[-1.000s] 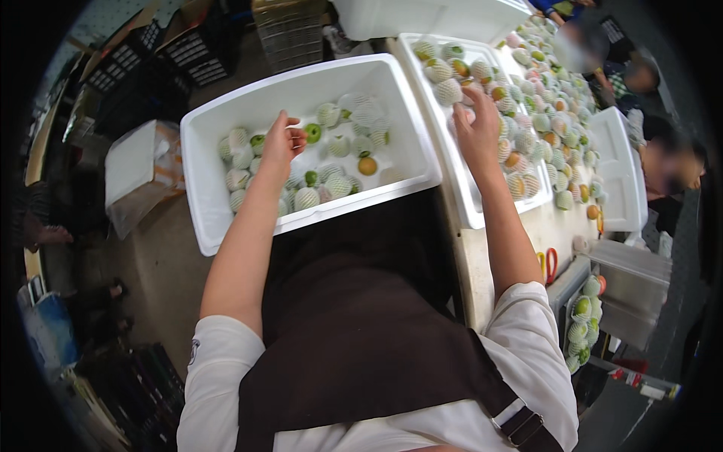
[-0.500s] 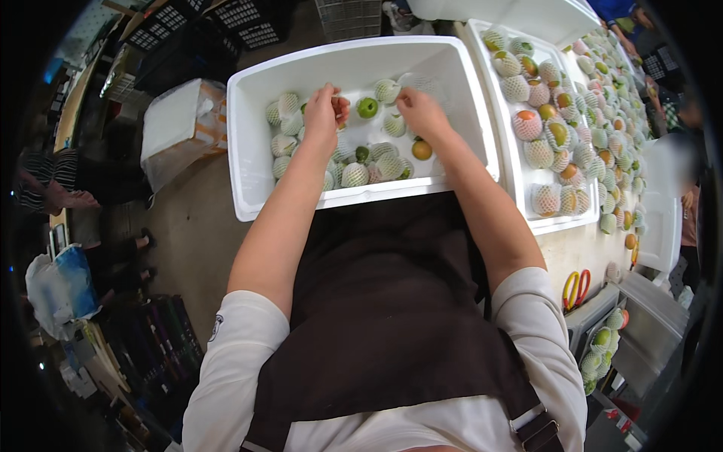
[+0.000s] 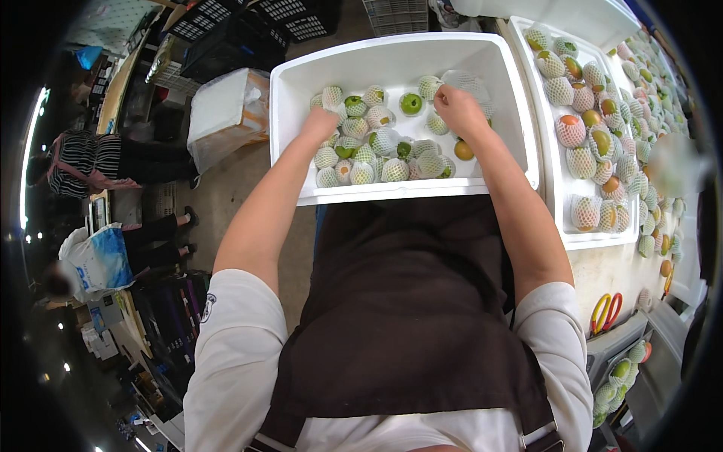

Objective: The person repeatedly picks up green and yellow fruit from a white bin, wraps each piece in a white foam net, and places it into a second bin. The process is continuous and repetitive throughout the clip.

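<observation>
A white foam box (image 3: 407, 192) in front of me holds several round fruits, most wrapped in white foam netting. At its left side my left hand (image 3: 322, 123) reaches down among netted fruits (image 3: 354, 105); its fingertips are hidden, so any hold cannot be made out. My right hand (image 3: 458, 109) is at the right side with fingers pinched together. Its fingertips are beside a netted pale green fruit (image 3: 430, 87), and a loose foam net (image 3: 465, 81) lies just behind it. A green fruit (image 3: 411, 104) shows between my hands. Below my right wrist lies a bare orange-brown fruit (image 3: 463, 151).
On the right, a white foam tray (image 3: 557, 226) of netted fruits stands on a table, with more netted fruits (image 3: 655, 151) beyond. Red and yellow-handled scissors (image 3: 605, 313) lie nearer. A wrapped white box (image 3: 226, 113) is at left; black crates (image 3: 290, 15) stand behind. A person (image 3: 83, 162) is far left.
My left hand has moved left and down into the fruits, uncovering those in the middle. My right hand keeps its place in the box. The whole view has shifted, putting the box further right.
</observation>
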Motion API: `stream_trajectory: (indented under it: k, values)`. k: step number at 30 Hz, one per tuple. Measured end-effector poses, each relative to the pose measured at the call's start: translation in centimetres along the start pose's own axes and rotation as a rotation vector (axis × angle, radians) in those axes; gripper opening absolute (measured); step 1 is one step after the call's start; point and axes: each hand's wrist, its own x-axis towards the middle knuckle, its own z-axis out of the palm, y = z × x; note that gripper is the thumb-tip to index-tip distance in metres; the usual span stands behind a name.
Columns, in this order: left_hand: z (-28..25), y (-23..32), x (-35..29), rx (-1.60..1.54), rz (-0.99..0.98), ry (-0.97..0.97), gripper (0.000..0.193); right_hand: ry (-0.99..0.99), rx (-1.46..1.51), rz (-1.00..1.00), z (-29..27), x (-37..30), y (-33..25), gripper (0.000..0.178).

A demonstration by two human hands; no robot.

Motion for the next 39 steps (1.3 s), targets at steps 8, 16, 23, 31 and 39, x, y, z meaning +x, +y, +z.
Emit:
stream_trajectory:
  k: [8,16,23,31,39]
  values:
    - [0.9,2.6,-2.5,0.334,-0.057,-0.054,0.081,-0.007,0.008,0.014,-0.3,0.0,0.6,0.020]
    - [1.8,2.0,-3.3,0.910,0.136,-0.034,0.041,-0.039,0.015,-0.009,0.8,0.5,0.9,0.023]
    - [0.3,3.4,-5.4,0.316,-0.003,-0.044,0.039,-0.037,0.062,-0.032,0.0,0.1,0.2,0.019]
    - [0.7,9.1,-8.7,-0.065,0.277,0.177,0.056,-0.270,0.379,0.126,0.4,0.7,0.1,0.021]
    - [4.2,18.1,-13.1,-0.232,0.682,0.246,0.052,-0.653,1.111,0.370,-2.1,-0.8,-1.7,0.033]
